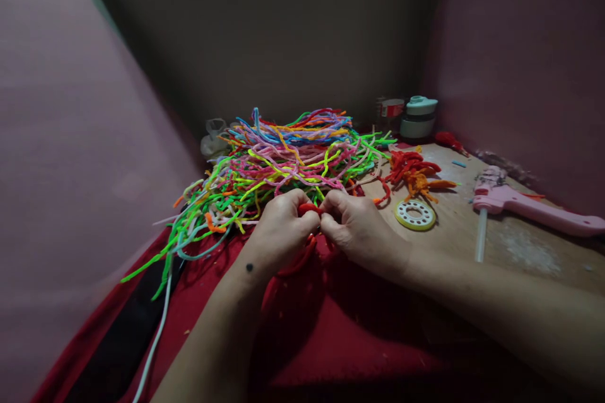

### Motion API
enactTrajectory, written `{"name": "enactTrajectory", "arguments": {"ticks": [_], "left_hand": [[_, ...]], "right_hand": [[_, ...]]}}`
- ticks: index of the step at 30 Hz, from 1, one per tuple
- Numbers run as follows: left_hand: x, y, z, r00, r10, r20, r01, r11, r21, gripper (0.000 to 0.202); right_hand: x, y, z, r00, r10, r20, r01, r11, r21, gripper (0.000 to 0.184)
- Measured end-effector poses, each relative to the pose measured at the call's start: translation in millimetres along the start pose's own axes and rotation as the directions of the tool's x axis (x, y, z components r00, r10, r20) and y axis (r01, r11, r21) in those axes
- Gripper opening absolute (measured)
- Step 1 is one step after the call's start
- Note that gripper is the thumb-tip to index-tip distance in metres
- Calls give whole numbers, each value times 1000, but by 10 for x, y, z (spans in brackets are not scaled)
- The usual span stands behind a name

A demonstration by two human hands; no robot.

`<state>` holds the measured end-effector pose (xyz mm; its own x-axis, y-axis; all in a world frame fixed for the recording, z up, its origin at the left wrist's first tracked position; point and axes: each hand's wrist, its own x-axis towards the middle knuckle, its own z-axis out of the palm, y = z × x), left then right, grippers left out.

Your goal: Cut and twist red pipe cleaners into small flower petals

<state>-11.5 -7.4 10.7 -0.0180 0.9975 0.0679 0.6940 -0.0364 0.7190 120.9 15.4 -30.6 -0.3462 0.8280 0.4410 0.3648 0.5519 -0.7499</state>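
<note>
My left hand [288, 227] and my right hand [347, 220] meet at the middle of the view, fingertips pinched close together. Between them runs a red pipe cleaner [309, 208], gripped by both. A red loop [300, 261] hangs below my left hand; whether it is the same piece I cannot tell. Just beyond my hands lies a large heap of multicoloured pipe cleaners [293, 167], in green, pink, yellow, blue and purple. My fingers partly cover what they pinch.
Red and orange pipe cleaner pieces [411, 170] lie right of the heap. Nearby are a yellow-rimmed tape roll [414, 215] and a pink glue gun [534, 204] with a glue stick. A lidded container [418, 118] stands behind. A white cable [158, 334] crosses the red cloth [302, 340].
</note>
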Motion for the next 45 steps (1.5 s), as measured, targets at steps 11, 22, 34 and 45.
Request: {"name": "enactTrajectory", "arguments": {"ticks": [11,22,34,45], "left_hand": [[8,-27,28,998,61,-10,-61,998,-4,10],[41,-65,-185,988,5,153,44,948,-315,12],[18,-50,-184,989,132,67,-119,979,-166,13],[22,-98,-211,975,183,127,-186,982,13,12]], "right_hand": [[-9,-32,-20,994,4,107,18,978,-209,6],[92,-32,-79,877,246,413,-408,834,370,12],[80,-75,-80,844,268,464,-485,751,448,18],[56,-60,-50,836,270,479,-468,806,362,20]]}}
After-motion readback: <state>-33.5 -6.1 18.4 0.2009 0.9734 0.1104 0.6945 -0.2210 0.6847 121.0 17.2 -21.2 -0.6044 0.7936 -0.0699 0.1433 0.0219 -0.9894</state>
